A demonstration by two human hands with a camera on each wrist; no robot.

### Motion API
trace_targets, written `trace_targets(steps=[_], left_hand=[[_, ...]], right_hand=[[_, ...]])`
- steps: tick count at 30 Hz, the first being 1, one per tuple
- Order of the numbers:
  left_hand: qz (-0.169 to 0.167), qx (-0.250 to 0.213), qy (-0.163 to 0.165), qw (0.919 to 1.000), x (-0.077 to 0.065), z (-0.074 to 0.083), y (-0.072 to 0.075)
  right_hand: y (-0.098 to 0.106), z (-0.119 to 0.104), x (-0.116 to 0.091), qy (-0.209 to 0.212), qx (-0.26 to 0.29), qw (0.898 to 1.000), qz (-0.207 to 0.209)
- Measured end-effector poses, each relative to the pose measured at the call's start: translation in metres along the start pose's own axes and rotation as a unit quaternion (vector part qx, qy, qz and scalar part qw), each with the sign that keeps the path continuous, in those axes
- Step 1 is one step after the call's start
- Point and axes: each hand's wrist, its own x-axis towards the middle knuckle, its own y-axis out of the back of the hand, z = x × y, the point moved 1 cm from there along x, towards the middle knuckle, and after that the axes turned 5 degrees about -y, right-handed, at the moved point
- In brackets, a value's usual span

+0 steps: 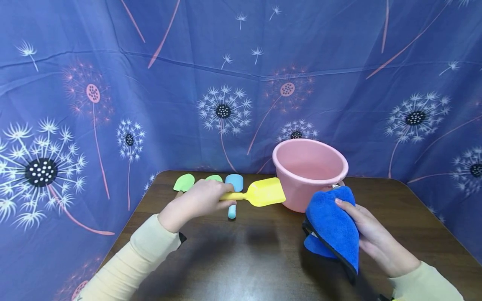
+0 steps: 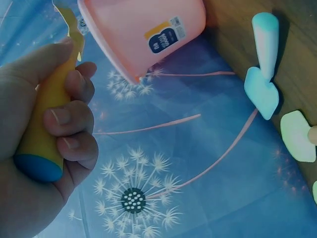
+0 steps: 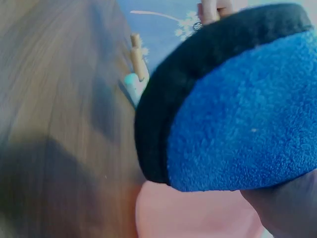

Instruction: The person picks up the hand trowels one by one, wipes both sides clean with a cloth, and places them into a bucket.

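My left hand (image 1: 205,198) grips the yellow handle of a toy shovel (image 1: 265,192), held above the table with its flat blade pointing right. In the left wrist view the fingers curl round that handle (image 2: 47,119), which ends in a blue cap. My right hand (image 1: 378,234) holds a blue cloth (image 1: 333,221) with dark edging, thumb on top and the other fingers mostly hidden behind it. The cloth hangs folded in front of a pink bucket (image 1: 293,194) and fills much of the right wrist view.
A blue toy shovel (image 1: 234,184) lies on the brown wooden table (image 1: 244,259), beyond the left hand. Two green toy tools, one of them a leaf-shaped piece (image 1: 184,182), lie to its left, partly hidden. A blue dandelion-print curtain (image 1: 180,104) hangs behind the table and at its sides.
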Motion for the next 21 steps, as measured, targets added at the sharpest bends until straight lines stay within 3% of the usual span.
trace_targets(steps=[6,13,17,21], left_hand=[[0.010,-0.015,0.010,0.9998,0.009,-0.001,0.010],[0.018,-0.017,0.017,0.9995,0.023,0.001,0.022],[0.011,-0.011,0.027,0.9995,0.034,0.003,0.029],[0.000,0.001,0.040,0.9992,0.047,0.003,0.034]], right_hand=[[-0.002,-0.007,-0.004,0.037,-0.111,0.988,0.101],[-0.007,-0.008,-0.008,0.102,-0.204,0.960,0.161],[-0.013,-0.008,-0.011,0.149,-0.295,0.927,0.179],[-0.020,-0.008,-0.012,0.202,-0.390,0.874,0.207]])
